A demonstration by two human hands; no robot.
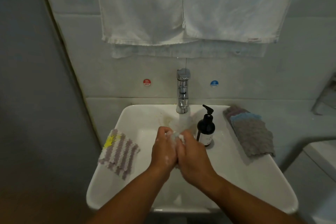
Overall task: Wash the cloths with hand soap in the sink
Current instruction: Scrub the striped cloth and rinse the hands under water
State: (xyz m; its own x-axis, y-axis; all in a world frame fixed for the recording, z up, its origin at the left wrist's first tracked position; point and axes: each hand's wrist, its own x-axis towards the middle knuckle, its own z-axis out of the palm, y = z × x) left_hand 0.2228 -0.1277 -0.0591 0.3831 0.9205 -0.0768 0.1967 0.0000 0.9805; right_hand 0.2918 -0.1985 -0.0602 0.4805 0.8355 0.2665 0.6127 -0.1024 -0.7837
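Hands pressed together mid-frame: left hand (pixel 163 151) and right hand (pixel 193 156) bunch one sudsy pale cloth (pixel 173 135) under the tap (pixel 182 91), water running. Mid-wash, I'd judge. A striped cloth (pixel 118 152) lies on the sink (pixel 263 183) rim at left, and a stack of cloths (pixel 252 132) at right. The dark soap bottle (pixel 206 129) stands beside the hands, its fill hidden.

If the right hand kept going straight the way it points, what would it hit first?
Past the cloth it grips, the right hand would probably meet the water stream under the tap; the soap bottle stands right of that line.
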